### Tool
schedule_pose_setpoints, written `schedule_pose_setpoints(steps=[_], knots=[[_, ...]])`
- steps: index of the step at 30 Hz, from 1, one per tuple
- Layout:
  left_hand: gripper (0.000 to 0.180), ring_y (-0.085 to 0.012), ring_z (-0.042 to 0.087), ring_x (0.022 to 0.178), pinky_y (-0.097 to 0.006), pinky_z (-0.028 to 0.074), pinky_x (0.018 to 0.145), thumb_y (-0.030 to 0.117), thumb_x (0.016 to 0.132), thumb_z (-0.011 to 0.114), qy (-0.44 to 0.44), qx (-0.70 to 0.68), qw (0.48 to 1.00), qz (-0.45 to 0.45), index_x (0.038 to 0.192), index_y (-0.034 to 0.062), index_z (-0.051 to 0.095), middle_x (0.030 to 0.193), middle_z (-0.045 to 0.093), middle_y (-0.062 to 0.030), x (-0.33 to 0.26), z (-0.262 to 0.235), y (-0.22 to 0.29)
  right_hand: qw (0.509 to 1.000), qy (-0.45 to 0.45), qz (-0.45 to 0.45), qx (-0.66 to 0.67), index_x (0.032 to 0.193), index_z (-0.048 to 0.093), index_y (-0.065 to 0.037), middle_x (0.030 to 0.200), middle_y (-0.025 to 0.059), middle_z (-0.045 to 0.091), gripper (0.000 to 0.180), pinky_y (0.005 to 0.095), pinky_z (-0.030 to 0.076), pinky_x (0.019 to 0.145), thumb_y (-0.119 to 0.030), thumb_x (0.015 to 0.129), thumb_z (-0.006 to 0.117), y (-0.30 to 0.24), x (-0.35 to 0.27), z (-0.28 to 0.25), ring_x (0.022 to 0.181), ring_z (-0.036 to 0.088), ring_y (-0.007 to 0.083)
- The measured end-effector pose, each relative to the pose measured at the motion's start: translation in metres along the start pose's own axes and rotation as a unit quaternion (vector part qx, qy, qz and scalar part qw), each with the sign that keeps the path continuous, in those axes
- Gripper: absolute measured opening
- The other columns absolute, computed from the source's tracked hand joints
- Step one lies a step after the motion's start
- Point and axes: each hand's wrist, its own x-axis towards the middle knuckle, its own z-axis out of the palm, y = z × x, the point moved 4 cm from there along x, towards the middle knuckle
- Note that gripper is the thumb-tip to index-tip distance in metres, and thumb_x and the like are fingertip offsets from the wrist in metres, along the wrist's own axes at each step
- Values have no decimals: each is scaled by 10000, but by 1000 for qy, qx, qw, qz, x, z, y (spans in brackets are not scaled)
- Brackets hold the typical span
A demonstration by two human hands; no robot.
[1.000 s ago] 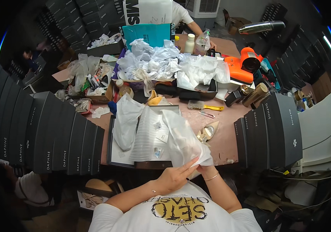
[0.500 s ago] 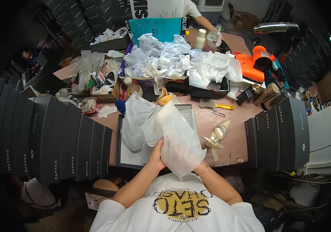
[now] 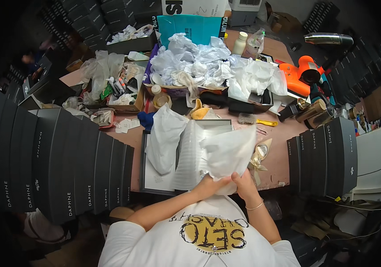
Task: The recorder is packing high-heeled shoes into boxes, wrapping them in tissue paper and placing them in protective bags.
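Both my hands hold a thin white wrapping sheet [image 3: 229,149] low in front of my chest. My left hand [image 3: 209,186] grips its lower edge, with a small shiny bit showing by the fingers. My right hand [image 3: 246,184] pinches the sheet's right side, thumb on top. Whether something lies inside the sheet I cannot tell. Beneath it is an open dark shoe box [image 3: 226,126] with ribbed white foam [image 3: 187,155]. Another crumpled white wrap [image 3: 166,142] lies over the white-lined box part [image 3: 155,181] at the left. A beige pointed shoe [image 3: 262,150] with a ribbon bow rests right of the sheet.
Stacked dark shoe boxes [image 3: 74,164] wall the left side, more boxes [image 3: 326,155] the right. Behind lie a yellow-handled brush [image 3: 267,123], a heap of crumpled white paper [image 3: 192,62], an orange tool [image 3: 295,80], a pale bottle [image 3: 239,43] and a blue bag [image 3: 190,30].
The sheet has moved right and spread away from the left-hand wrap, uncovering the foam in the box. My left hand has shifted right, close to the right one. The person's arm at the back has gone.
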Motion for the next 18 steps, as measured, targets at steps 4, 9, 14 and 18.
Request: schedule_pose_setpoints(steps=[4,9,14,18], knots=[[441,-203,486,1176,-311,410,962,277,886,619,-48,198,971,124,1225,3,551,1336,467,-162,-13,1,-9,992,119,36,22,1233,471,30,1138,104,584,389,307,503,833,-173,918,579,-13,11,-34,978,594,170],[387,-214,555,1042,-327,439,926,321,883,633,45,7,961,-273,1109,8,607,1245,529,-134,-95,-83,-117,976,16,104,-192,1170,522,40,1023,121,637,413,287,508,770,-266,906,606,51,44,-44,859,617,160],[285,-171,590,897,-305,458,876,263,893,636,310,-495,799,-144,1077,52,585,989,626,-87,-78,-71,-169,730,-192,-69,-653,1092,537,21,1096,224,558,392,449,502,774,-237,814,634,176,51,-11,920,601,360],[232,-225,584,1007,-314,441,899,156,859,642,197,161,950,179,1030,1,621,1119,602,-136,-59,-46,-57,837,-182,42,-514,1034,538,-2,1166,245,524,342,464,499,757,-234,798,622,221,54,-25,961,573,419]])
